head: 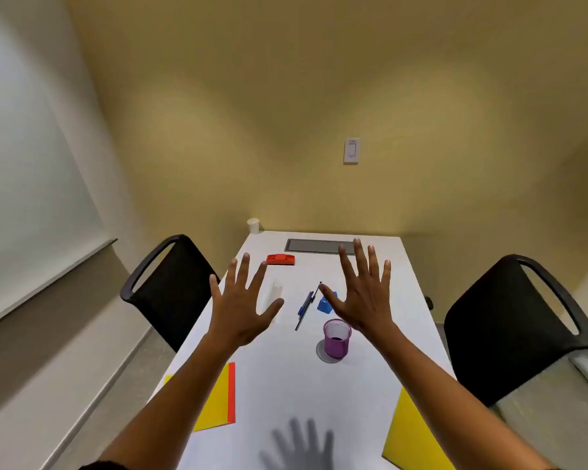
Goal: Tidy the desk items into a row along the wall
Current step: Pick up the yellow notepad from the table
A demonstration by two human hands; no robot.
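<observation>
My left hand (241,307) and right hand (364,293) hover with fingers spread, holding nothing, above the white counter (286,385). Red stapler (280,259) near the far edge; pens (305,305), blue sharpener (326,304), purple cup (336,338) mid-counter.

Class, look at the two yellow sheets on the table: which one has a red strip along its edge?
The yellow sheet near the left arm; the right one is plain yellow.

Warm, even overhead light throws a soft hand shadow (299,442) on the table (279,385), edges bow with wide-angle distortion, and focus seems slightly soft.
</observation>
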